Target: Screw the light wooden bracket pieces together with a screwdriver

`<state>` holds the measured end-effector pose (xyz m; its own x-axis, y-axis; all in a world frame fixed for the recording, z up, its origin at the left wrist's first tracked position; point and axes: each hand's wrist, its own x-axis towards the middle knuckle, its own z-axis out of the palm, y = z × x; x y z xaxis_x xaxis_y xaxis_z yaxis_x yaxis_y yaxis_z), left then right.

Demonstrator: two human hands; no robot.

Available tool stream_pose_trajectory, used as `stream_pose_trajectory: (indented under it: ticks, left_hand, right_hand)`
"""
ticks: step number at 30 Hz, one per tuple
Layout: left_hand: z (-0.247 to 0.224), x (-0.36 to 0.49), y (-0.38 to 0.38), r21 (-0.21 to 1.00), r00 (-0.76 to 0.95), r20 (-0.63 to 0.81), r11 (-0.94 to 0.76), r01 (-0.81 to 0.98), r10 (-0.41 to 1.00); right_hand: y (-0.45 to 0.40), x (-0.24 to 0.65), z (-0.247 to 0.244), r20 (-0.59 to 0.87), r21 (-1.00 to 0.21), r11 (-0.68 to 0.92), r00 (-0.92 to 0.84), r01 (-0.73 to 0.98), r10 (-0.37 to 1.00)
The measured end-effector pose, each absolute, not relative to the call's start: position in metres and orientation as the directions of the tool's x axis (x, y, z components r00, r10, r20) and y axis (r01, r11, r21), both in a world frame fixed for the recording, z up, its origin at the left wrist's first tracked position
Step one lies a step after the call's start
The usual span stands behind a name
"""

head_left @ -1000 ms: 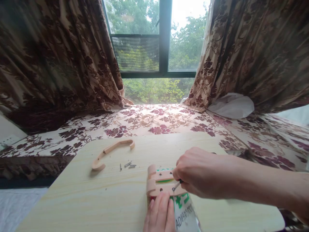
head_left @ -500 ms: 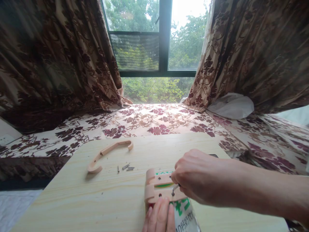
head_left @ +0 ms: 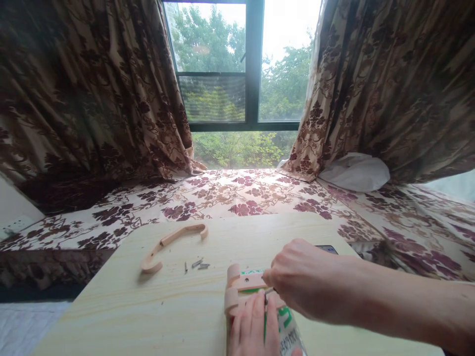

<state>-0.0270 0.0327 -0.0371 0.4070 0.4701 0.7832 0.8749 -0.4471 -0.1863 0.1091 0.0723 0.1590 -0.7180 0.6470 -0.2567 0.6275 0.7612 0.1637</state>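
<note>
My right hand (head_left: 291, 272) is closed around a thin metal tool, likely a hex key (head_left: 270, 291), mostly hidden by my fingers. Its tip is at a screw hole in the nearer of two pale wooden pieces with rounded ends. My left hand (head_left: 256, 324) lies with fingers stretched over that nearer wooden piece (head_left: 232, 300), fingertips on both sides of the tool. The farther wooden piece (head_left: 252, 281) shows dark holes. Both rest on a drink package (head_left: 291, 341) with green lettering. A loose curved wooden piece (head_left: 172, 241) lies to the left.
Several screws (head_left: 200, 264) lie on the light wooden table (head_left: 148, 311). A phone (head_left: 327, 248) sits partly behind my right wrist. Beyond the table is a flower-patterned window seat (head_left: 241, 190) with a white plastic bag (head_left: 356, 172), curtains and a window.
My left fingers have slid forward over the nearer wooden piece, up to the tool. My right hand stays at the same hole. The whole view has shifted slightly downward.
</note>
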Motion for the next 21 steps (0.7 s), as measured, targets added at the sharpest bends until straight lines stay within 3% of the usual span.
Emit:
stream_pose_trajectory:
  ticks: [4, 10, 18, 21]
  left_hand:
    - [-0.037, -0.035, 0.036, -0.301, 0.504, 0.739, -0.450, 0.841, 0.447]
    - [-0.033, -0.038, 0.034, -0.341, 0.554, 0.710, -0.477, 0.810, 0.434]
    - [-0.024, -0.033, 0.033, -0.265, 0.515, 0.747, -0.522, 0.811, 0.421]
    - [-0.022, -0.031, 0.032, -0.161, 0.399, 0.805, -0.484, 0.860, 0.440]
  right_hand:
    - [0.069, 0.106, 0.163, -0.267, 0.191, 0.757, -0.709, 0.626, 0.653]
    - [0.068, 0.106, 0.165, -0.283, 0.184, 0.767, -0.714, 0.615, 0.640]
    - [0.076, 0.101, 0.177, -0.392, 0.146, 0.748, -0.657, 0.647, 0.644]
    - [0.079, 0.099, 0.181, -0.409, 0.124, 0.749, -0.655, 0.651, 0.636]
